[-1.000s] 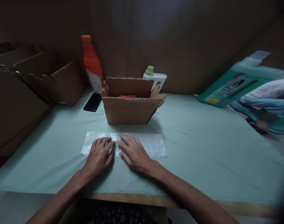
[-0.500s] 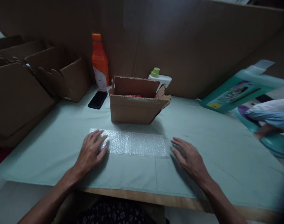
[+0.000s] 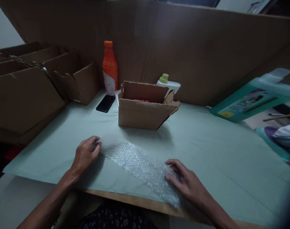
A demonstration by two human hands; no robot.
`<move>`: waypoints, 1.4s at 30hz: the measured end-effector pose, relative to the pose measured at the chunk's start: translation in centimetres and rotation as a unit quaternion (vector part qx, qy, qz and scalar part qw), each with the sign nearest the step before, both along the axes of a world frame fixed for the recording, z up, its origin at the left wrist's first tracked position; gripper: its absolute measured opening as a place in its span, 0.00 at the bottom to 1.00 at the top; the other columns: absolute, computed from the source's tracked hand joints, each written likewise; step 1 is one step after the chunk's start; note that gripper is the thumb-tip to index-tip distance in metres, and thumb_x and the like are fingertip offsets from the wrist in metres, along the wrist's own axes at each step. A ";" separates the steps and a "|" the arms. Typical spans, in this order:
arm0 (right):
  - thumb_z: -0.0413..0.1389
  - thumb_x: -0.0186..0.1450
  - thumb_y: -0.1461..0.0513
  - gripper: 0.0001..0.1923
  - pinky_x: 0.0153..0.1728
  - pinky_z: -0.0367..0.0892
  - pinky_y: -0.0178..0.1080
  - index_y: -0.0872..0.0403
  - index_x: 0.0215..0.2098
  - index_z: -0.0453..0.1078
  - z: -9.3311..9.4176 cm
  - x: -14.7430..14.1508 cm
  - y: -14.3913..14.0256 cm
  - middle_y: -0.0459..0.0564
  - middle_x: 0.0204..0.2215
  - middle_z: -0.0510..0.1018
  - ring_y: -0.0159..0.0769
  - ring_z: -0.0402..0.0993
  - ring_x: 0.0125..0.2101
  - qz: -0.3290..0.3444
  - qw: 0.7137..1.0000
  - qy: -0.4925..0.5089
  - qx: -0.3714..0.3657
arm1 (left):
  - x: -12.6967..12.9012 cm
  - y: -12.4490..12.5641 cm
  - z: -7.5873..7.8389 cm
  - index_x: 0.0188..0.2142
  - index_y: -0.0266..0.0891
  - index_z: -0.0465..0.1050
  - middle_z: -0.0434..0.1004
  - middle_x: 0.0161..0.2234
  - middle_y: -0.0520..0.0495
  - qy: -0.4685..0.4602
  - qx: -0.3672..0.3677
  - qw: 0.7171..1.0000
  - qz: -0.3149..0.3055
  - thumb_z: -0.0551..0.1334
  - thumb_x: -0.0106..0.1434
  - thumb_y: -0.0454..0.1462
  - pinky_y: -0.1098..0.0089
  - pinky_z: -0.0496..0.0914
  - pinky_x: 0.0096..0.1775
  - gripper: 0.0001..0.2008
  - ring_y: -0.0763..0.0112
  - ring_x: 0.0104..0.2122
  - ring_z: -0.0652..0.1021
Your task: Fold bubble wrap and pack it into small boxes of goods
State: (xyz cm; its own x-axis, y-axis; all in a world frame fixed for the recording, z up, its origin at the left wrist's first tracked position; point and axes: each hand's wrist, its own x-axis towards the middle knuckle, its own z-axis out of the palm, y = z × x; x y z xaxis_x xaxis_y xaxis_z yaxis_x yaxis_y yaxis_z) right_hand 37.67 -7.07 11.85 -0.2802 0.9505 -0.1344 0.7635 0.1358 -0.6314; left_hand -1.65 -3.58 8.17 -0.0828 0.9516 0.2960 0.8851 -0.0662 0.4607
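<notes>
A strip of clear bubble wrap (image 3: 133,162) slants across the cloth, its right part blurred and reaching the table's front edge. My left hand (image 3: 86,154) pinches the strip's far left end between thumb and fingers. My right hand (image 3: 183,179) is beside the strip's right part, thumb and fingers curved and apart; whether it touches the wrap I cannot tell. Behind the strip stands a small open cardboard box (image 3: 142,114), with something red (image 3: 141,100) showing inside.
At the back are an orange bottle (image 3: 109,68), a black phone (image 3: 105,103) and a white bottle with a green cap (image 3: 170,84). Larger cardboard boxes (image 3: 23,98) stand at left. A big green jug (image 3: 250,97) tilts at right, near a person's clothing (image 3: 286,133).
My left hand has closed on the wrap's end. The strip, earlier lying straight across, has swung its right end toward me. My right hand has come nearer. The view has shifted slightly.
</notes>
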 end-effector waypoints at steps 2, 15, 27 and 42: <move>0.56 0.66 0.52 0.30 0.34 0.73 0.40 0.51 0.65 0.63 0.0 -0.2 -3.4 0.49 0.33 0.80 0.39 0.77 0.31 0.033 0.996 0.038 -0.070 | 0.6 1.0 1.1 0.42 0.40 0.74 0.82 0.38 0.45 0.046 0.036 0.996 -0.072 0.55 0.66 0.37 0.65 0.73 0.39 0.10 0.62 0.36 0.80; 0.58 0.65 0.46 0.20 0.41 0.71 0.41 0.49 0.47 0.80 -1.5 -4.7 -9.6 0.51 0.37 0.81 0.40 0.76 0.37 0.022 0.935 0.221 -0.276 | 11.4 6.7 3.1 0.63 0.33 0.62 0.73 0.53 0.34 0.081 0.072 0.961 -0.255 0.59 0.64 0.31 0.52 0.69 0.52 0.27 0.52 0.51 0.74; 0.67 0.60 0.53 0.18 0.34 0.68 0.34 0.52 0.45 0.77 -1.5 -7.0 -7.5 0.50 0.34 0.79 0.32 0.74 0.32 -0.061 0.721 0.585 -0.367 | 5.6 -11.1 4.0 0.67 0.49 0.58 0.72 0.59 0.43 -0.304 -0.206 0.870 -0.329 0.62 0.59 0.33 0.52 0.68 0.59 0.36 0.57 0.58 0.72; 0.56 0.65 0.68 0.23 0.51 0.72 0.53 0.55 0.58 0.69 -3.2 -5.8 -6.5 0.60 0.58 0.74 0.50 0.70 0.58 0.136 0.948 0.016 0.288 | 10.0 -5.7 -1.4 0.68 0.40 0.52 0.76 0.34 0.49 -0.064 -0.092 0.976 -0.186 0.58 0.65 0.33 0.62 0.72 0.40 0.33 0.64 0.34 0.75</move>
